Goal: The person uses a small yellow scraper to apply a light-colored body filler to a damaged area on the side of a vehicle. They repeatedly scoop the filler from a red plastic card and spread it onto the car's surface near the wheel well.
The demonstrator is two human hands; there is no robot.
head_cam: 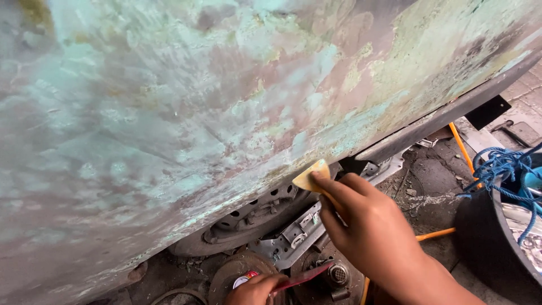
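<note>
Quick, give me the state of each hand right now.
Left hand: closed on a thin red flat tool, low in the frame.
Right hand: grip closed on a yellow spreader, pressed to the sanded panel.

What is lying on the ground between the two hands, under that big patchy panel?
In the head view, a perforated grey metal bracket lies between the right hand, holding a yellow spreader, and the left hand, holding a thin red blade. A wheel sits behind it.

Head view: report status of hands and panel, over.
Right hand presses yellow spreader against panel lower edge. Left hand low, holding red flat tool. Steel wheel beneath panel.
</note>
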